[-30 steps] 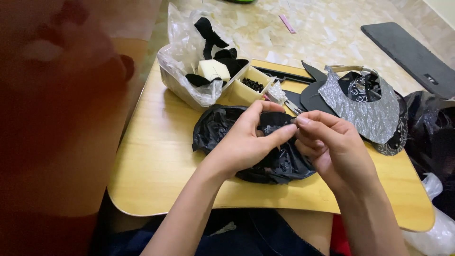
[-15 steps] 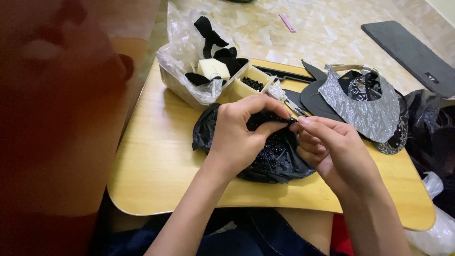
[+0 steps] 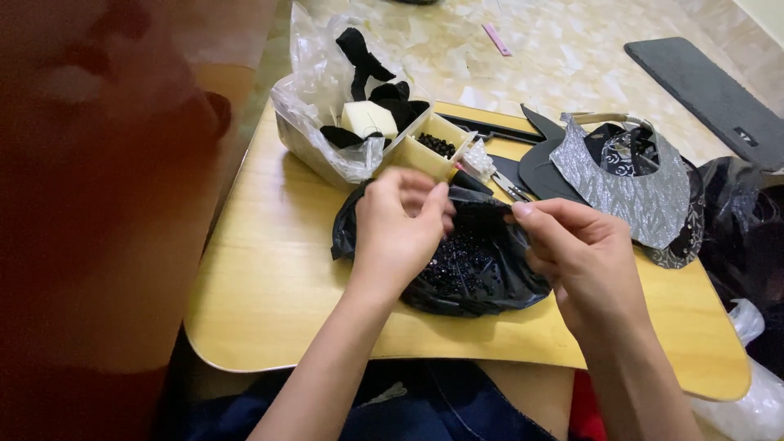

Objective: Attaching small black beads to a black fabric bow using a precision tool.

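Note:
A black plastic bag [image 3: 478, 273] lies on a small pale wooden table [image 3: 269, 278], its mouth pulled wide. Inside it shows a heap of small black beads [image 3: 457, 261]. My left hand [image 3: 398, 229] pinches the bag's left rim. At the right rim, my right hand [image 3: 576, 253] grips the plastic too. Both hands hold the opening apart above the table.
Behind the bag stand a clear plastic bag [image 3: 327, 98] with black fabric scraps and a pale block, a yellow compartment box [image 3: 429, 151] with dark beads, and scissors [image 3: 510, 188]. A silver and black fabric piece [image 3: 629, 175] lies right. A blurred reddish shape [image 3: 90, 204] fills the left.
My hands, which were close together over the bag, have drawn apart. The bag's mouth now gapes and the beads inside have come into sight.

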